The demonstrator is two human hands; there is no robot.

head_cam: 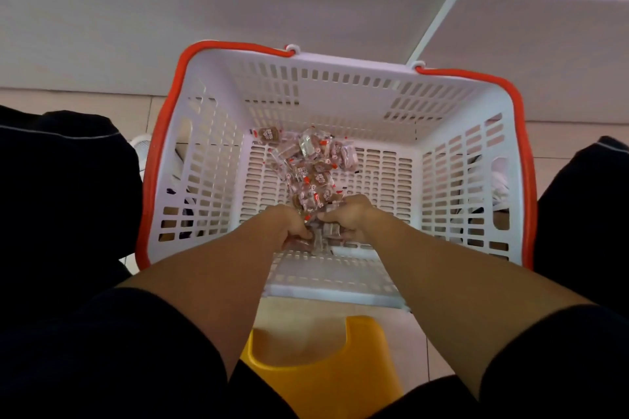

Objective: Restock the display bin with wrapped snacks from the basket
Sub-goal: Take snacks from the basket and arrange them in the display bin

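Note:
A white slotted basket (452, 160) with orange handles stands on the floor between my knees. Several small wrapped snacks (311, 168), brown in clear wrappers, lie heaped on its bottom. Both my hands reach down into the basket at the near end of the heap. My left hand (289, 226) has its fingers curled round a bunch of snacks. My right hand (347, 219) also grips snacks, close beside the left. The display bin is not in view.
A yellow stool (320, 364) sits under me at the bottom centre. My dark-clothed knees flank the basket at left (64, 187) and right (585, 214). A white cabinet front (238, 10) rises just behind the basket above the tiled floor.

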